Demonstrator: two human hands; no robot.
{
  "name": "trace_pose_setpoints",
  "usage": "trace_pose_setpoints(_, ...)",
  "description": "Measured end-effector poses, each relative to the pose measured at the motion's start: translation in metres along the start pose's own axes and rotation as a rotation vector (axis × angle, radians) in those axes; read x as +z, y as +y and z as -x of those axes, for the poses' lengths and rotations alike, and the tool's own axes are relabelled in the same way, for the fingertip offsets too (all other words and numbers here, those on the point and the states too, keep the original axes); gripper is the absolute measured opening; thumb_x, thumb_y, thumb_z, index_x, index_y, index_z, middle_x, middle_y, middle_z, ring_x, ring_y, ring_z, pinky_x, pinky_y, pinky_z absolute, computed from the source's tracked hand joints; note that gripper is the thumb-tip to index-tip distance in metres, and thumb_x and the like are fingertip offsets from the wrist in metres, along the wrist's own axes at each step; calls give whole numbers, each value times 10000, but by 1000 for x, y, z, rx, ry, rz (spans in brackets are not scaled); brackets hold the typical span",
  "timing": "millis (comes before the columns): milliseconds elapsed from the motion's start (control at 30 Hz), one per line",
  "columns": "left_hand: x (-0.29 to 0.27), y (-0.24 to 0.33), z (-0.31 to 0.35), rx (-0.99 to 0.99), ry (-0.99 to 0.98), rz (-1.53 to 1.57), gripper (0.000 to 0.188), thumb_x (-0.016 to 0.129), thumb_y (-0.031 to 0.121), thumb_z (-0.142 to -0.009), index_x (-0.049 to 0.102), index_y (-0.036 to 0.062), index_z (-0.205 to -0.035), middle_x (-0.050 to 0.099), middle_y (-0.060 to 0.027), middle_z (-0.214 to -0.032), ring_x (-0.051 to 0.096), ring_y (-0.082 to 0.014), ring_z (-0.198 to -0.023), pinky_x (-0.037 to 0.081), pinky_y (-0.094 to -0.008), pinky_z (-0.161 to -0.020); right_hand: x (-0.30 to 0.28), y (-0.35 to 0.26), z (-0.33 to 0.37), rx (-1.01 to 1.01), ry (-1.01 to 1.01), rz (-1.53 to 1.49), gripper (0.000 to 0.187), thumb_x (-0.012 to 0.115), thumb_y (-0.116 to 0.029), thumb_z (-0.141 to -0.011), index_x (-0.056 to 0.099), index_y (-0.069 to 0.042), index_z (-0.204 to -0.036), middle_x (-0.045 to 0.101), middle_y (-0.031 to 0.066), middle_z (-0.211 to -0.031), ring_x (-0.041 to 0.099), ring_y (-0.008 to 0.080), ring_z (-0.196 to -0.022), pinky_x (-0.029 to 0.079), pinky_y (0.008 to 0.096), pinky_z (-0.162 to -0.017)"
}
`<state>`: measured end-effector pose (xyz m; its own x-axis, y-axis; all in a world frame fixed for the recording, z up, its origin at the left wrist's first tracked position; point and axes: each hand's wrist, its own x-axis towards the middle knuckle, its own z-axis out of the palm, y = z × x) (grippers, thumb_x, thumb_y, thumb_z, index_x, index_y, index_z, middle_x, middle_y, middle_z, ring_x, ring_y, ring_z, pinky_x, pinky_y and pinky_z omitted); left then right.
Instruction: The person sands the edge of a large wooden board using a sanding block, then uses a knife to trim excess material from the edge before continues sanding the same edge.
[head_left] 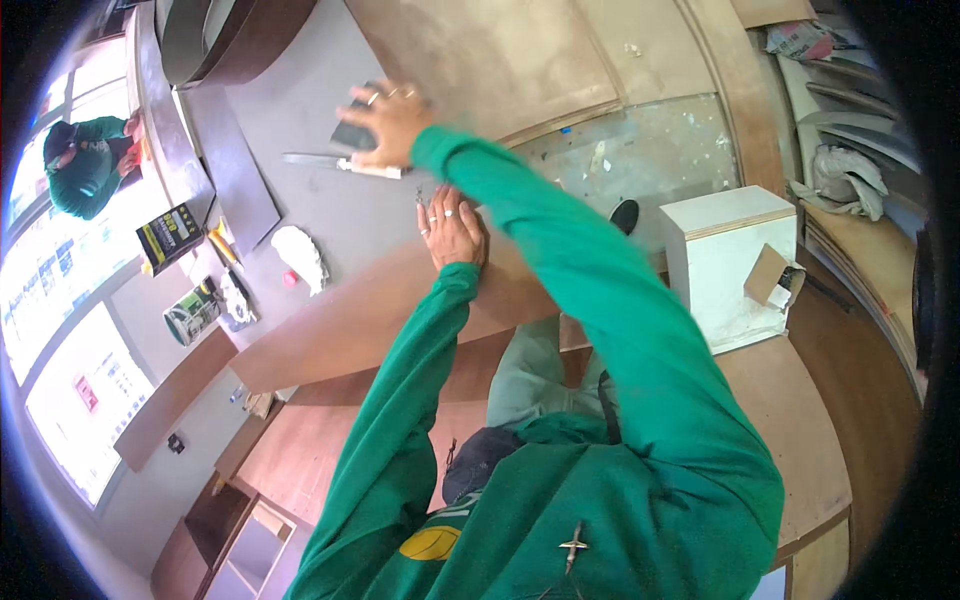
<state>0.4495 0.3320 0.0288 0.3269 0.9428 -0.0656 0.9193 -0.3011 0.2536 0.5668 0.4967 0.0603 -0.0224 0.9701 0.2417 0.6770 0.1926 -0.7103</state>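
My left hand [452, 228] lies flat on the edge of a long brown curved panel [340, 325], its fingers stretched out over the grey tabletop side. Farther off, my right hand [392, 120] reaches over the grey tabletop [330, 210] with thumb and fingers spread. A dark grey flat piece [352, 136] shows between thumb and fingers; whether they touch it cannot be made out. Just beside the thumb lies a knife-like tool [330, 163] with a long thin blade and a pale handle.
A white crumpled cloth [298, 258], a red cap [291, 279] and a black-and-yellow package [170, 238] lie left. Large wooden sheets [500, 60] cover the far side. A white box [725, 265] stands right. Another person [88, 165] works at far left.
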Motion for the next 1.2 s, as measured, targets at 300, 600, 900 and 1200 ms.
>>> trace_pose_setpoints(300,14,-10,-4,74,22,150,369,475,259,-997,552,121,-1330,570,-52,-1393,466,-226,-1355,216,-460,-1207,-5,-68,67,10,328,-272,639,726,-372,-832,544,-147,-1402,440,172,-1496,355,373,-1423,234,606,-1153)
trace_pose_setpoints(600,0,11,-4,49,59,191,347,510,145,-958,566,126,-1299,608,-63,-1340,500,-224,-1334,200,-478,-1209,-101,-1,311,399,-194,457,672,605,-367,-910,417,-87,-1492,350,125,-1582,255,315,-1493,131,635,-1179)
trace_pose_setpoints(900,7,12,-2,57,78,192,312,486,143,-976,585,119,-1271,619,-85,-1319,542,-262,-1275,235,-492,-1189,-54,-20,296,319,-50,245,667,571,-439,-911,455,-88,-1466,342,125,-1589,229,336,-1501,108,664,-1166)
trace_pose_setpoints(1200,6,12,-2,87,109,190,325,453,167,-996,582,115,-1290,630,-95,-1305,562,-257,-1248,244,-490,-1187,-124,44,302,712,184,607,655,565,-363,-929,382,-105,-1502,352,153,-1569,249,373,-1482,161,702,-1125)
